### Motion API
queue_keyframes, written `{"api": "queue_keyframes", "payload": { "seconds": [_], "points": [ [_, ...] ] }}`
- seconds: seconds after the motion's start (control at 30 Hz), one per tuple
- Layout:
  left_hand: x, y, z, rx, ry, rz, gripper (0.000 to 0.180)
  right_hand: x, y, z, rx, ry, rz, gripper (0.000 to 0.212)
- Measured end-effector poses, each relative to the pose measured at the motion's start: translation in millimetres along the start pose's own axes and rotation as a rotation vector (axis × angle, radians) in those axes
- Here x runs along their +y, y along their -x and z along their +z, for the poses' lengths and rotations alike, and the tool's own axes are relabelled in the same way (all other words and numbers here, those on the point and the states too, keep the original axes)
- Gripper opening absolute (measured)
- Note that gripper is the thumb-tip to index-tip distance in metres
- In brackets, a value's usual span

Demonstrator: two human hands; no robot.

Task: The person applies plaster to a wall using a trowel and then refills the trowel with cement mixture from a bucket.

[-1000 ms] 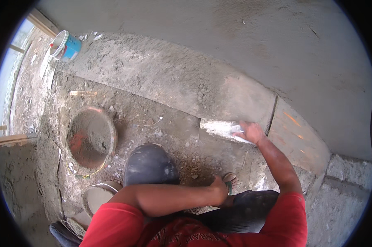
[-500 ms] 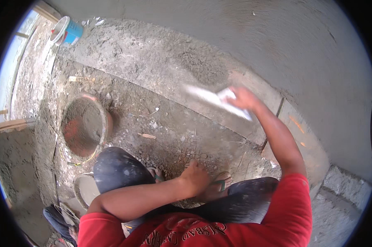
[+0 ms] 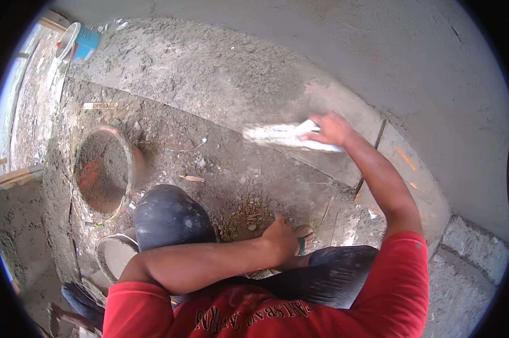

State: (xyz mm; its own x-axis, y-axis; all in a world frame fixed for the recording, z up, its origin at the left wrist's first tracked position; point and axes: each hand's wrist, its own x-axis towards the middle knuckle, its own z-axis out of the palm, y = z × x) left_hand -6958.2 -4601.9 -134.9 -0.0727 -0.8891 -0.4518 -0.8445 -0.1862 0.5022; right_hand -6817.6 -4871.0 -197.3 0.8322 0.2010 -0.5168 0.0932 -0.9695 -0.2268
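Observation:
My right hand (image 3: pixel 332 129) is closed around the pale handle of a long plastering float (image 3: pixel 268 134), held over the edge of a mortar-covered concrete ledge (image 3: pixel 198 62). Its flat blade is slightly blurred by motion and points left. Behind the ledge rises a grey plastered wall (image 3: pixel 390 62). Low between my knees, my left hand (image 3: pixel 281 239) is closed beside my sandalled foot (image 3: pixel 304 234). Its inner fingers are turned away, so whatever it may hold is hidden. Wet-looking mortar is spread along the ledge, left of the float.
A round mortar-smeared basin (image 3: pixel 137 169) stands to my left, with a smaller pale bucket (image 3: pixel 102 253) by my knee. At the far left sits a blue bucket (image 3: pixel 87 44). Wood scraps (image 3: pixel 101 106) and rubble lie on the ground. Another person's dark-clothed leg (image 3: pixel 81 298) shows lower left.
My right hand has turned the float flatter, closer to level across the view. My left hand has shifted a little to the right, still closed. The view itself has shifted slightly.

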Motion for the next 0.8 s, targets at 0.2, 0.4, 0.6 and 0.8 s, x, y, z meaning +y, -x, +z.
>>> {"api": "queue_keyframes", "payload": {
  "seconds": [0.2,0.4,0.6,0.8],
  "points": [
    [6.4,-8.2,23.9,0.137,0.106,-0.066,0.071,36.3,46.2,21.3,-0.169,0.24,-0.07,0.075],
    [6.9,-6.4,23.5,0.049,0.124,-0.05,0.053,-63.1,-75.7,-20.8,-0.245,0.181,-0.129,0.076],
    [5.7,-33.7,25.8,-0.254,0.075,0.015,0.053,-73.9,-68.6,3.0,-0.12,-0.104,-0.164,0.063],
    [13.9,-18.2,41.3,0.084,0.123,-0.047,0.032,-29.7,-2.6,3.6,-0.028,0.024,0.07,0.062]
  ]
}}
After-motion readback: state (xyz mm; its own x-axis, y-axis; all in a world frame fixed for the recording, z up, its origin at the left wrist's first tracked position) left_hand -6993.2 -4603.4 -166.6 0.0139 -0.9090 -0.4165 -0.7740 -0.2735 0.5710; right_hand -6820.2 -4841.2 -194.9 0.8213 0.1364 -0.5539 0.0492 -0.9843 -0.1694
